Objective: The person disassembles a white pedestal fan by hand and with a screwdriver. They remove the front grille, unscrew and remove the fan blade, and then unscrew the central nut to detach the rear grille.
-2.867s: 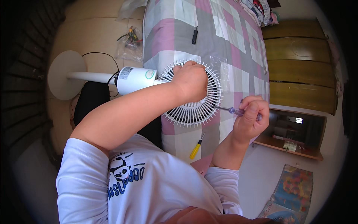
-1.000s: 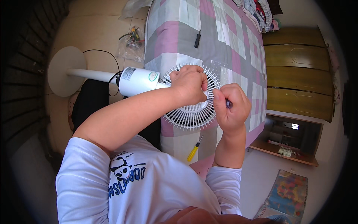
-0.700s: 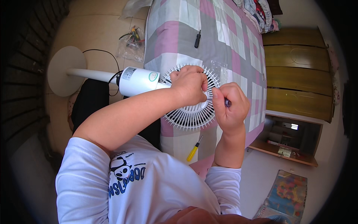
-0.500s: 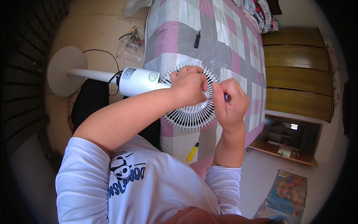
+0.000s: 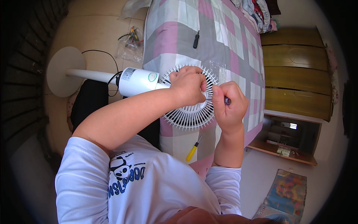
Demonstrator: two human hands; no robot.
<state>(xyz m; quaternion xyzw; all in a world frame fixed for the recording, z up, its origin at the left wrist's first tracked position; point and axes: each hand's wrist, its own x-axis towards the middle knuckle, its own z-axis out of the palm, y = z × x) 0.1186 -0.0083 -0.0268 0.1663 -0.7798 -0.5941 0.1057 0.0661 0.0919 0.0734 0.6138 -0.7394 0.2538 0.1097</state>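
Note:
A white electric fan [image 5: 138, 81] lies on its side, its slatted round grille [image 5: 188, 118] resting on the bed. My left hand [image 5: 189, 86] reaches across the grille, its fingers curled closed onto the middle of the fan. To its right, my right hand [image 5: 230, 106] is closed in a fist around a screwdriver [image 5: 227, 100]. Only the dark handle end and a bit of shaft show, and the shaft points left at the fan's hub. The tip and whatever it touches are hidden by my left hand.
A yellow screwdriver [image 5: 192, 153] lies on the checked bedcover [image 5: 171, 37] nearer me; a black screwdriver [image 5: 196, 40] lies farther off. The fan's round base [image 5: 61, 71] and cord stand out to the left. A plastic bag with pliers [image 5: 132, 41] is on the floor. Wooden drawers [image 5: 298, 71] stand at right.
Both hands keep their places at the fan. My right fist appears turned very slightly around the screwdriver; the whole view has shifted a little.

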